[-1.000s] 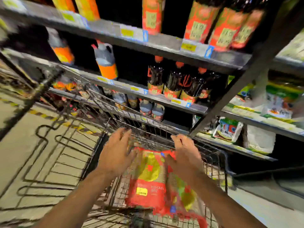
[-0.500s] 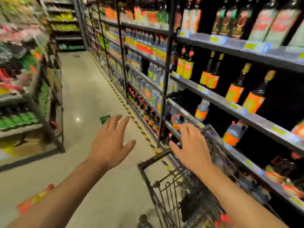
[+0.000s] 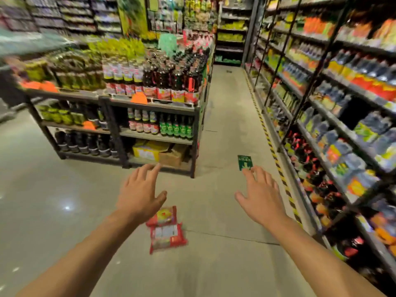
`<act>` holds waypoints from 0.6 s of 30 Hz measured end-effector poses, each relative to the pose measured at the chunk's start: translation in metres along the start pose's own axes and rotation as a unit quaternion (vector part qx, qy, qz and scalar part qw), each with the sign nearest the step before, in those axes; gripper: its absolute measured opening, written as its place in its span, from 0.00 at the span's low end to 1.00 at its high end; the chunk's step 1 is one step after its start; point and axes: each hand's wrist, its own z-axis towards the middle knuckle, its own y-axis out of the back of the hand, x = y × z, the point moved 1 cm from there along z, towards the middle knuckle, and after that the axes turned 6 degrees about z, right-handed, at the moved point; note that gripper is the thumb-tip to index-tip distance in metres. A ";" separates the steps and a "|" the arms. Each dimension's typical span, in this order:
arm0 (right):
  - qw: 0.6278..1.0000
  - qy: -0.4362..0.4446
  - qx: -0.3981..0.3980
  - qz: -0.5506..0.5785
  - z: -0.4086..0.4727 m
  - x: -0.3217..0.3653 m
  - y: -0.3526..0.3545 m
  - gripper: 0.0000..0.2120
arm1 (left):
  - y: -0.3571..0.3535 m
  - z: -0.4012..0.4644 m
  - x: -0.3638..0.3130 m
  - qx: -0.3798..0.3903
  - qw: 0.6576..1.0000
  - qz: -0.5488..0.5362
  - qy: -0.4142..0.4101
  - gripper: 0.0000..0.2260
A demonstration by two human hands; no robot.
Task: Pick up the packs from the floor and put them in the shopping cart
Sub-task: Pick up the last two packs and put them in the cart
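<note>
Two red packs lie on the grey floor ahead of me, touching end to end: a near pack [image 3: 167,237] with a pale label and a far pack [image 3: 163,216] with a yellow picture, partly behind my left wrist. My left hand [image 3: 140,195] hovers above the far pack, fingers spread, holding nothing. My right hand [image 3: 260,197] is out to the right of the packs, also spread and holding nothing. The shopping cart is out of view.
A low shelf island [image 3: 154,106] of bottles stands ahead on the left. Tall stocked shelves [image 3: 334,129] run along the right, edged by a yellow-black floor stripe [image 3: 276,155]. A green floor sign [image 3: 244,162] lies in the aisle between them.
My view has swung left, away from the cart and the shelves, to the floor. My right hand has let go of the cart's rim. Both hands now reach out over the two packs.
</note>
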 end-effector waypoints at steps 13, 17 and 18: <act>0.981 0.134 0.137 0.011 0.242 0.172 -0.166 0.35 | -0.078 0.127 0.202 0.048 0.979 0.024 0.195 0.36; 0.978 0.129 0.164 0.004 0.296 0.204 -0.219 0.34 | -0.131 0.181 0.244 0.094 0.978 0.003 0.187 0.37; 0.978 0.119 0.170 0.004 0.309 0.210 -0.236 0.34 | -0.148 0.198 0.255 0.105 0.978 0.000 0.180 0.36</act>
